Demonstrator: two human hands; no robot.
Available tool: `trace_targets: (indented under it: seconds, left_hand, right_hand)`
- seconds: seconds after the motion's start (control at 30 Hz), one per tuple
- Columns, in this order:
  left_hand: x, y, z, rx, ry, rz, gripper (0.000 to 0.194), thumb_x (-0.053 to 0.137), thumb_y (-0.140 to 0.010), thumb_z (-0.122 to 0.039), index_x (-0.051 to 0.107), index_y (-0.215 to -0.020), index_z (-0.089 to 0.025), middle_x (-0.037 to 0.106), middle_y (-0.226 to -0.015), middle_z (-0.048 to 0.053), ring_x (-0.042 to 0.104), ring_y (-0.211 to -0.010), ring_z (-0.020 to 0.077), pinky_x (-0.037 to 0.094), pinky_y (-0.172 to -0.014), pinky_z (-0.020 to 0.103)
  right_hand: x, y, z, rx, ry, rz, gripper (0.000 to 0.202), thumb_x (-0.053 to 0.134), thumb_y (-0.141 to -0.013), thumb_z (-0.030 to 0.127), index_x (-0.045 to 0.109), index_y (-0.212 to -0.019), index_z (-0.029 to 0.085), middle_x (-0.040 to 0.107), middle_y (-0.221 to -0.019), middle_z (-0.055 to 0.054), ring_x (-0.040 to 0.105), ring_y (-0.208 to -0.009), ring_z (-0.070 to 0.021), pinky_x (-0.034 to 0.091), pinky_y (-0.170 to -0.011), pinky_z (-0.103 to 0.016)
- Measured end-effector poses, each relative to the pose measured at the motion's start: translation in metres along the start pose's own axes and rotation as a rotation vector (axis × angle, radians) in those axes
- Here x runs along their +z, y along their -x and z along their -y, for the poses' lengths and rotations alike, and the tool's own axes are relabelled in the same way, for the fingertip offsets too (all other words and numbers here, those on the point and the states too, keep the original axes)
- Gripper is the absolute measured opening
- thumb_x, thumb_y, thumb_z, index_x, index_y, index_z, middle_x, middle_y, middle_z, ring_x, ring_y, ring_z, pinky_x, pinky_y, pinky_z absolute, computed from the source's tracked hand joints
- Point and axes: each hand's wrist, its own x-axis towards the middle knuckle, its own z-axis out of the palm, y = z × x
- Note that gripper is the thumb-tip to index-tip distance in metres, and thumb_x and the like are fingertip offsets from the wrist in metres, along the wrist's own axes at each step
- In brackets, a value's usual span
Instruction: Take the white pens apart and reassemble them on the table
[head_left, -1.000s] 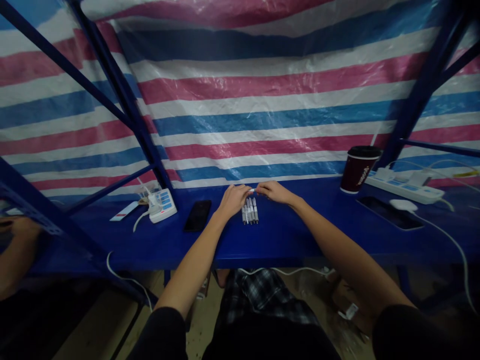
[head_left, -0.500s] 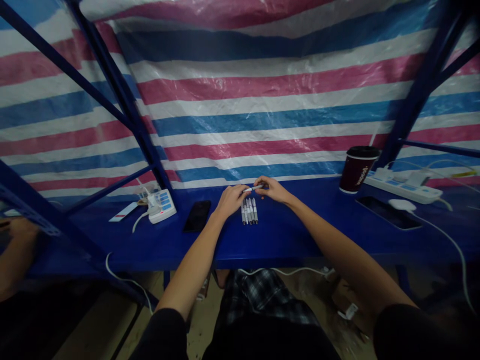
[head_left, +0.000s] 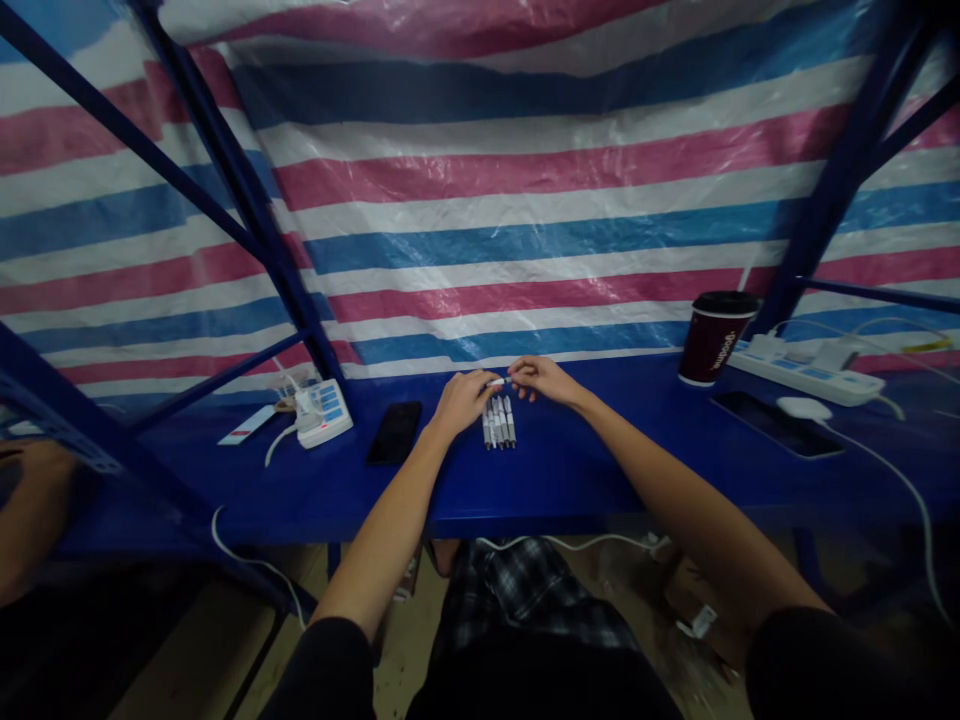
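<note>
A white pen (head_left: 498,382) lies across the space between my hands, above a row of several pens on the blue table (head_left: 555,480). My left hand (head_left: 463,398) is closed on its left part. At its right end my right hand (head_left: 541,378) has its thumb and forefinger pinched; what they hold is too small to make out. The grey and white pens (head_left: 499,423) lie side by side, dark tips towards me, just below my hands.
Left of my hands lie a black phone (head_left: 394,432) and a power strip (head_left: 324,412). On the right are a dark red cup (head_left: 716,340) with a straw, another phone (head_left: 776,424), a white charger (head_left: 804,409) and a long power strip (head_left: 810,375). A person's hand (head_left: 45,470) shows far left.
My right hand has shifted slightly at the pen's right end, and less of the pen's right part shows. My left hand stays in place.
</note>
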Motion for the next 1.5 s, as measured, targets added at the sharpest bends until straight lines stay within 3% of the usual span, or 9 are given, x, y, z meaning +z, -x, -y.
trace_targets:
  seconds: [0.1, 0.17, 0.27, 0.43, 0.67, 0.97, 1.3, 1.4, 1.5]
  left_hand:
    - [0.000, 0.000, 0.001, -0.019, 0.008, -0.001, 0.029, 0.051, -0.104, -0.037, 0.072, -0.119, -0.024, 0.076, -0.113, 0.007, 0.071, -0.100, 0.0226, 0.051, -0.089, 0.034]
    - [0.001, 0.000, 0.001, -0.030, 0.016, -0.003, 0.029, 0.051, -0.104, -0.037, 0.072, -0.120, -0.024, 0.077, -0.113, 0.008, 0.071, -0.101, 0.0231, 0.051, -0.088, 0.034]
    - [0.001, 0.001, 0.000, -0.030, 0.042, 0.003, 0.030, 0.050, -0.104, -0.037, 0.072, -0.121, -0.025, 0.076, -0.117, 0.007, 0.071, -0.103, 0.0236, 0.051, -0.089, 0.034]
    - [0.001, 0.000, -0.001, -0.067, 0.124, 0.024, 0.031, 0.051, -0.104, -0.040, 0.072, -0.123, -0.027, 0.077, -0.116, 0.006, 0.072, -0.104, 0.0242, 0.050, -0.087, 0.034]
    - [0.003, 0.000, 0.000, -0.172, 0.341, 0.082, 0.035, 0.052, -0.101, -0.043, 0.076, -0.112, -0.021, 0.072, -0.072, 0.002, 0.066, -0.067, 0.0181, 0.046, -0.067, 0.028]
    - [0.003, -0.003, 0.005, -0.288, 0.792, 0.243, 0.050, 0.054, -0.096, -0.056, 0.077, -0.104, -0.012, 0.056, -0.054, -0.001, 0.047, -0.048, 0.0119, 0.039, -0.056, 0.027]
    - [-0.013, 0.000, 0.003, -0.414, 1.136, 0.471, 0.050, 0.061, -0.096, -0.049, 0.069, -0.126, -0.011, 0.047, -0.051, -0.004, 0.038, -0.043, 0.0082, 0.028, -0.047, 0.023]
    - [-0.014, 0.000, 0.002, -0.419, 1.174, 0.466, 0.051, 0.061, -0.096, -0.047, 0.064, -0.133, -0.012, 0.053, -0.054, -0.002, 0.044, -0.044, 0.0088, 0.031, -0.047, 0.023]
    - [-0.012, -0.001, 0.004, -0.435, 1.149, 0.442, 0.047, 0.066, -0.093, -0.043, 0.064, -0.130, -0.014, 0.068, -0.074, 0.005, 0.055, -0.051, 0.0102, 0.037, -0.049, 0.024]
  right_hand:
    - [-0.001, 0.000, 0.000, -0.090, -0.024, -0.056, 0.042, 0.083, -0.073, 0.025, 0.061, -0.109, 0.020, 0.068, -0.101, -0.006, 0.068, -0.080, -0.0171, 0.057, -0.052, -0.023]
    - [-0.002, 0.000, 0.000, -0.069, -0.030, -0.066, 0.043, 0.080, -0.077, 0.032, 0.061, -0.113, 0.019, 0.069, -0.106, -0.008, 0.069, -0.079, -0.0178, 0.056, -0.050, -0.023]
    - [-0.002, 0.000, 0.000, 0.027, 0.015, -0.012, 0.030, 0.068, -0.089, 0.040, 0.065, -0.105, 0.015, 0.072, -0.090, -0.009, 0.067, -0.066, -0.0159, 0.051, -0.047, -0.022]
    - [-0.005, 0.001, 0.006, -0.092, 0.161, -0.064, 0.025, 0.074, -0.082, 0.036, 0.072, -0.096, 0.015, 0.074, -0.082, -0.007, 0.067, -0.068, -0.0169, 0.052, -0.056, -0.025]
    - [-0.009, 0.010, 0.022, -0.234, 0.334, -0.112, 0.019, 0.076, -0.081, 0.034, 0.076, -0.093, 0.019, 0.078, -0.099, -0.008, 0.071, -0.096, -0.0245, 0.053, -0.089, -0.037]
    - [-0.013, 0.009, 0.019, -0.214, 0.184, -0.035, 0.024, 0.080, -0.076, 0.035, 0.075, -0.093, 0.019, 0.077, -0.095, -0.008, 0.072, -0.093, -0.0240, 0.054, -0.087, -0.038]
    - [-0.016, 0.010, 0.021, -0.260, 0.157, -0.037, 0.024, 0.081, -0.072, 0.032, 0.076, -0.091, 0.019, 0.077, -0.095, -0.008, 0.071, -0.090, -0.0238, 0.055, -0.085, -0.038]
    - [-0.021, 0.009, 0.018, -0.309, 0.164, -0.086, 0.022, 0.080, -0.073, 0.032, 0.076, -0.090, 0.019, 0.077, -0.092, -0.008, 0.071, -0.088, -0.0242, 0.054, -0.083, -0.038]
    - [-0.025, 0.008, 0.017, -0.326, 0.203, -0.145, 0.020, 0.077, -0.073, 0.027, 0.077, -0.091, 0.019, 0.077, -0.094, -0.007, 0.071, -0.090, -0.0250, 0.054, -0.082, -0.038]
